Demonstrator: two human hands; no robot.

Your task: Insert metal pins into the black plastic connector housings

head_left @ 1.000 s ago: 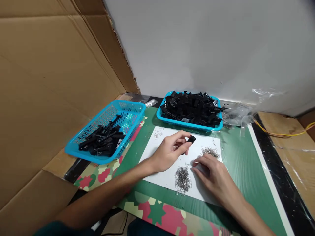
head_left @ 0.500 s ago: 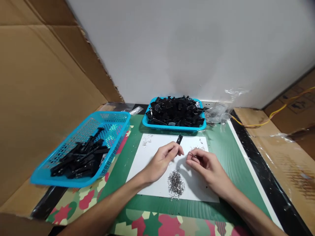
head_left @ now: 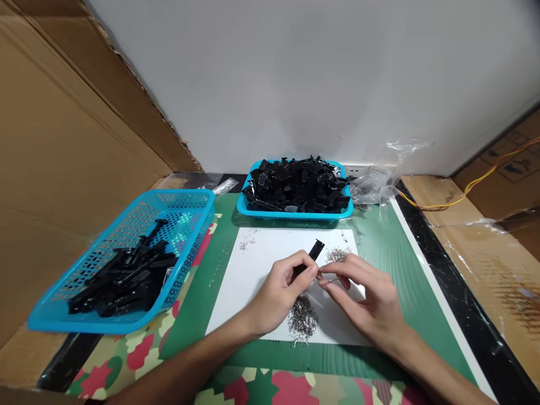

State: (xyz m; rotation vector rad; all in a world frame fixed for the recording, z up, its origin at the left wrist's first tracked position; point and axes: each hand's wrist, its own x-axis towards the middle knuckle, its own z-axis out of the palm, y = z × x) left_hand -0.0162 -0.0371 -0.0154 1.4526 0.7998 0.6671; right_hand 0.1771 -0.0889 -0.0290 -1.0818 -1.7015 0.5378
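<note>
Head view, left hand clamped on partly hidden black piece, right hand pinching thin metal bit, barely discernible

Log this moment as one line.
left hand: holds black plastic part | right hand: pinches thin metal piece near it | white sheet: bears small metal pieces | blue baskets: black parts inside

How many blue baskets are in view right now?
2: the left basket, with black parts lying in it, and the back basket, near the wall, heaped high.
</note>
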